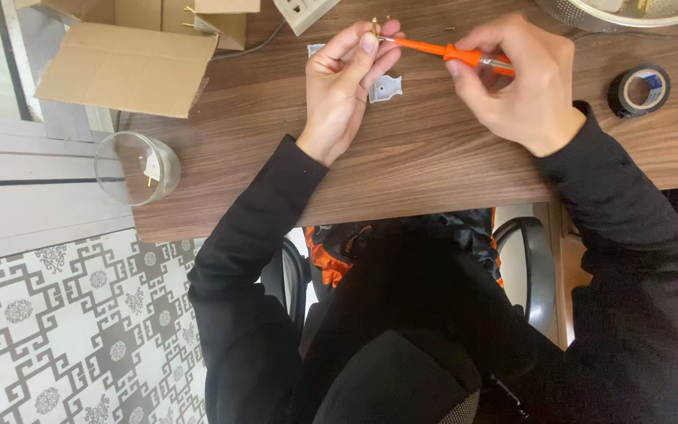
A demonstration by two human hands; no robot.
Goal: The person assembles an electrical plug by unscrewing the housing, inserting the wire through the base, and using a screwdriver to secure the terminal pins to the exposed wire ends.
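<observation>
The left hand (347, 86) was raised over the wooden table (433, 157), its fingers pinched shut on a small brass fitting (375, 28) — too small to identify further. The right hand (515, 78) was closed around the handle of an orange screwdriver (453, 53), whose tip met the fitting at the left fingertips. Beneath the left hand lay a white plastic part (386, 89); a roll of black tape (639, 90) sat well to the right, and a clear glass jar (135, 167) and an open cardboard box (127, 63) stood at the table's left end.
</observation>
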